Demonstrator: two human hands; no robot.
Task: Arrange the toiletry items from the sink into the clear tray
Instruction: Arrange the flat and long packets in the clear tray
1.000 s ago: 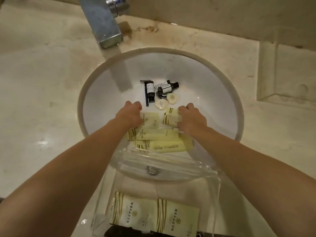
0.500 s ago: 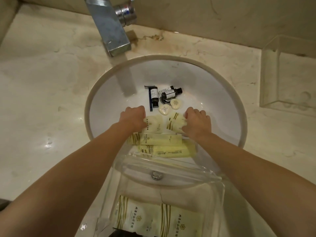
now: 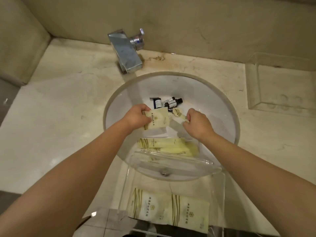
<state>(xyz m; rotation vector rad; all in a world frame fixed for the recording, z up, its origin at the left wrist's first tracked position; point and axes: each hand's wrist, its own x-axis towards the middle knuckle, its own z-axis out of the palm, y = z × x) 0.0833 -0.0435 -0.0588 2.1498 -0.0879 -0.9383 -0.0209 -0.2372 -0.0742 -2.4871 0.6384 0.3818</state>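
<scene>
Nearest, the clear tray (image 3: 220,189) on the table edge holds two cream packets (image 3: 168,209). Beyond, in the sink (image 3: 222,106), long sachets (image 3: 164,146) lie flat. The left hand (image 3: 136,116) grips a square packet (image 3: 158,119); the right hand (image 3: 196,124) pinches a small sachet (image 3: 178,113). Dark bottles (image 3: 171,103) lie farthest.

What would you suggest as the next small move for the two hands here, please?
Probably carry both packets back to the clear tray and lay them beside the two already there: the left hand grips a flat packet, the right hand pinches a smaller packet, both lifted.
</scene>
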